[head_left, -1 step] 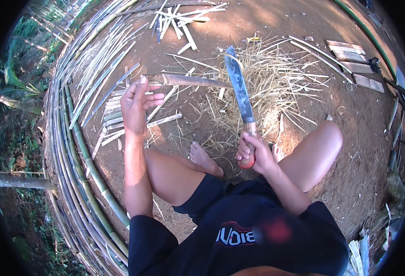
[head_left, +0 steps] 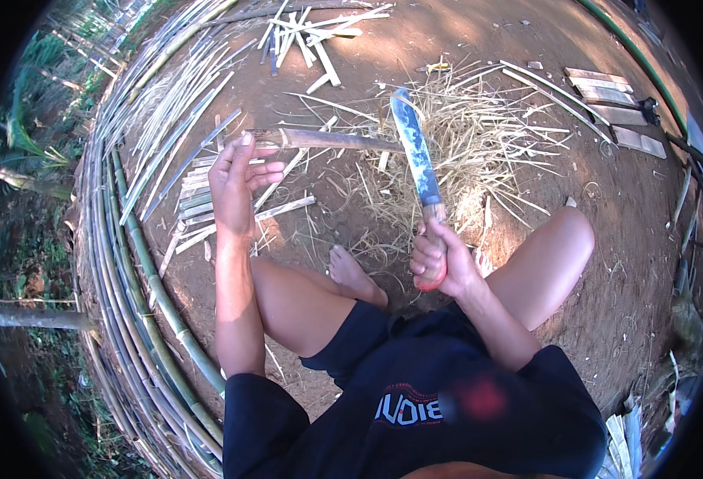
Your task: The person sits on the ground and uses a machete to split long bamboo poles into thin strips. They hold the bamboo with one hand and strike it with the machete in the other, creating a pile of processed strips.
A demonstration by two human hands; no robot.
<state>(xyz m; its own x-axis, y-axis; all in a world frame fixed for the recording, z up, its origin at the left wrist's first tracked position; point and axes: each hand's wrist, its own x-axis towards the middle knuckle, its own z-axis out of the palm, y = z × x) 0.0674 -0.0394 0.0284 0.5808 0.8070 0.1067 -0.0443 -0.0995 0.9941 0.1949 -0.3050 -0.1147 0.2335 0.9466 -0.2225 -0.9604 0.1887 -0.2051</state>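
My left hand (head_left: 233, 172) grips one end of a split bamboo piece (head_left: 327, 140), thumb at its near-left end and fingers partly extended beneath it. The piece is brownish and stretches out to the right. In my right hand (head_left: 446, 259) is a machete (head_left: 417, 152) with a wooden handle, red at the butt. Its long dark blade points away from me and shows bright glints. The bamboo's far end meets the blade around its middle; whether they touch, I cannot tell. Behind the blade lies a heap of pale bamboo shavings (head_left: 479, 144).
Long bamboo poles (head_left: 156, 267) curve along the left. Cut strips (head_left: 180, 112) lie beside them, and more slats (head_left: 312, 36) are piled at the far side. Flat boards (head_left: 607, 96) rest at the far right. My bare foot (head_left: 355, 275) is on the dirt near the shavings.
My right hand has brought the machete slightly nearer to me, and its blade now catches more light. My left hand and the bamboo piece stay nearly in place.
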